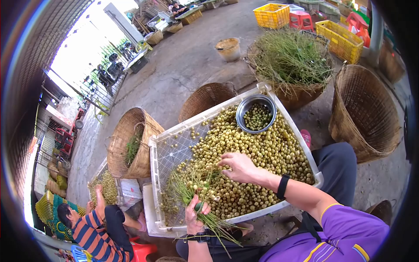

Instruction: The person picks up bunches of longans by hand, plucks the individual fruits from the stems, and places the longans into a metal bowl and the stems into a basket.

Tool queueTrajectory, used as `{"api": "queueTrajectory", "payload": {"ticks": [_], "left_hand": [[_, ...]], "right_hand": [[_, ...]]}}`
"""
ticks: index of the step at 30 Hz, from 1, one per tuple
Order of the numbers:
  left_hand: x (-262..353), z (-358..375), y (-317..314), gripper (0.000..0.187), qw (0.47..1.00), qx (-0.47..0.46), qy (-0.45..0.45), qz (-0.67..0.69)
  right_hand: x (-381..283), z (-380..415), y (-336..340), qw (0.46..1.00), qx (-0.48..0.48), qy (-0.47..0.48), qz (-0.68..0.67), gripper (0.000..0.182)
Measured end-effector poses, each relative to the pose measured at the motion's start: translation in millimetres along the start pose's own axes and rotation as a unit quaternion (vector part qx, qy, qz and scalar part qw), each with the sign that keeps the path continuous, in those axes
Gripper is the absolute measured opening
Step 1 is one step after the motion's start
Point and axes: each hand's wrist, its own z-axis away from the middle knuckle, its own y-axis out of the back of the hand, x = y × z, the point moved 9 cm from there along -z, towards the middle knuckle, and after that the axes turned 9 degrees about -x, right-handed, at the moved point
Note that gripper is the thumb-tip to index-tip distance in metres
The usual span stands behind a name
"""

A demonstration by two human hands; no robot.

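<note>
My left hand is closed around a bunch of green stems at the near edge of a white plastic crate. A green band or small tool shows at its fingers. Round yellow-brown fruits fill most of the crate, and some hang on the stems. My right hand is over the fruits, just right of the stems, its fingers bent and apart with nothing visible between them. Near the crate's far corner, a metal bowl holds smaller, greener fruits.
Wicker baskets stand around the crate; one is heaped with green stems. A person in a striped shirt sits at the lower left beside another fruit tray. Yellow crates and red stools stand at the back right.
</note>
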Motion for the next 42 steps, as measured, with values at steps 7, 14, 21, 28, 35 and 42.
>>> {"api": "queueTrajectory", "payload": {"ticks": [7, 14, 21, 28, 35, 42], "left_hand": [[-17.4, 8.4, 3.2, 0.015, 0.987, 0.069, 0.049, -0.133], [-16.0, 12.5, 1.2, 0.022, 0.956, 0.137, 0.049, -0.256], [-20.9, 1.0, -1.4, 0.021, 0.957, 0.077, 0.026, -0.277], [-15.0, -0.3, -14.5, 0.016, 0.939, 0.072, 0.06, -0.33], [-20.8, 1.2, -8.7, 0.008, 0.956, 0.085, 0.098, -0.265], [-19.8, -5.7, -4.3, 0.012, 0.944, 0.089, 0.072, -0.308]], "right_hand": [[-15.7, 13.6, 11.9, 0.941, 0.007, -0.085, -0.328, 0.017], [-52.4, 33.5, 40.0, 0.967, 0.105, -0.029, -0.23, 0.026], [-52.8, 24.7, -6.2, 0.991, 0.003, 0.002, -0.134, 0.039], [-40.3, 12.1, -17.9, 0.988, -0.087, -0.009, -0.127, 0.03], [5.3, 16.2, -59.6, 0.833, -0.155, -0.13, -0.515, 0.023], [11.3, 14.7, -57.0, 0.839, -0.133, -0.141, -0.509, 0.027]]}}
